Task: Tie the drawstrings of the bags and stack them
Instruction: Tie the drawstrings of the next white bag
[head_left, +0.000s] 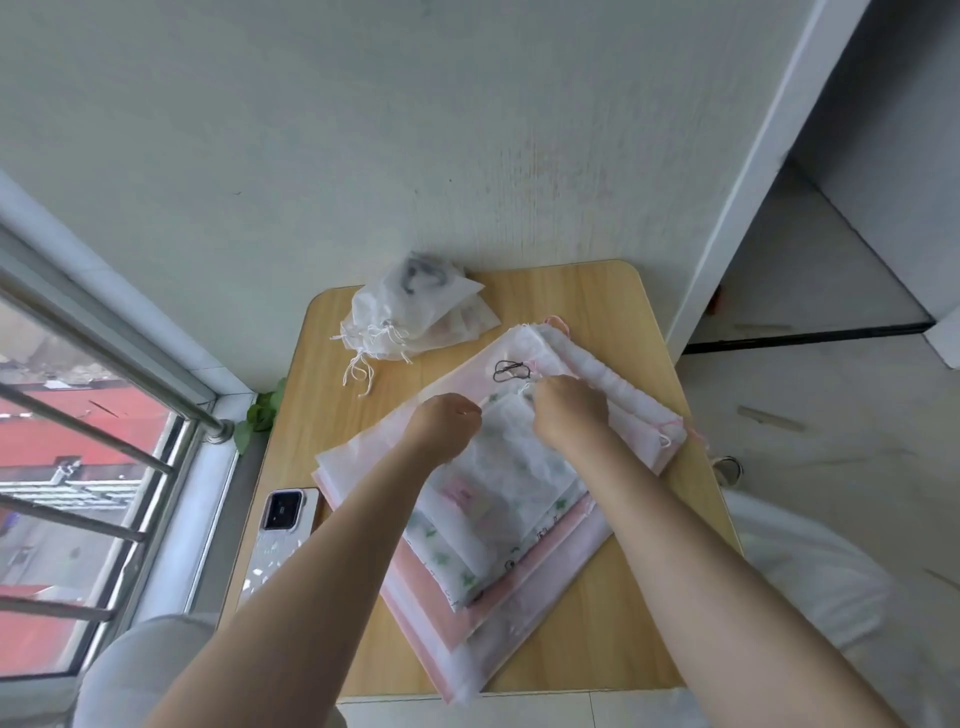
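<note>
Both arms outstretched — left hand (448, 422), right hand (567, 410) seemingly pinching top bag (511, 467).

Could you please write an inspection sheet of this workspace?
Surface: small wooden table, set against the wall.
Job's things: flat pile of drawstring bags in the middle; tied bags heaped at the far left corner.
Clutter: phone at the left edge.
Grips: left hand and right hand pinch the top bag's mouth.
Cables: nothing seen.
Surroundings: barred window on the left; green leaves by the sill.
</note>
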